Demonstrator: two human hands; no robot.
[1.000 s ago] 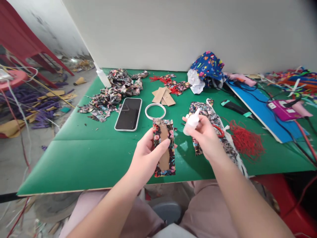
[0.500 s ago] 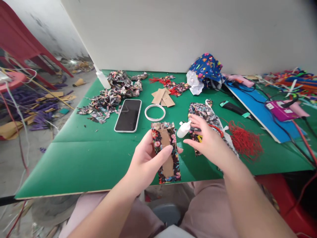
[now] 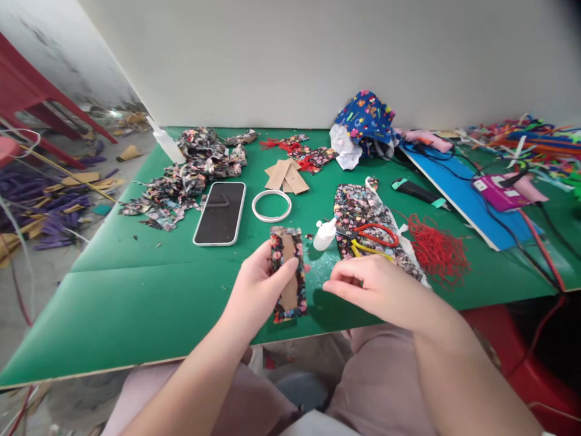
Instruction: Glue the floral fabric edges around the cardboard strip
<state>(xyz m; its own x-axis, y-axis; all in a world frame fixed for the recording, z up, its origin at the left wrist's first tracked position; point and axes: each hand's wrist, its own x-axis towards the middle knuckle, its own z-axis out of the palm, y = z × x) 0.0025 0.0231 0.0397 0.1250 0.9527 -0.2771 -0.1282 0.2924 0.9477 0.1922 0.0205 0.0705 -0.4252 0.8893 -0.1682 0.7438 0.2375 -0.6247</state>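
My left hand (image 3: 255,290) holds a small card wrapped in black floral fabric (image 3: 287,274), brown cardboard showing down its middle, above the near edge of the green table (image 3: 149,290). My right hand (image 3: 370,289) hovers just right of the card, fingers loosely curled and holding nothing. A small white glue bottle (image 3: 324,235) lies on the table beyond the card. Red-handled scissors (image 3: 370,234) rest on a strip of floral fabric (image 3: 363,209) behind my right hand.
A phone (image 3: 220,212) and a white ring (image 3: 271,206) lie at mid-table, with fabric scraps (image 3: 181,178) at the left and brown card pieces (image 3: 284,175) behind. A red tassel (image 3: 438,249), utility knife (image 3: 415,191), blue board (image 3: 467,203) and pink glue gun (image 3: 502,191) fill the right side.
My right hand put the glue bottle down on the table and drew back toward the card, empty. My left hand kept hold of the fabric-wrapped card.
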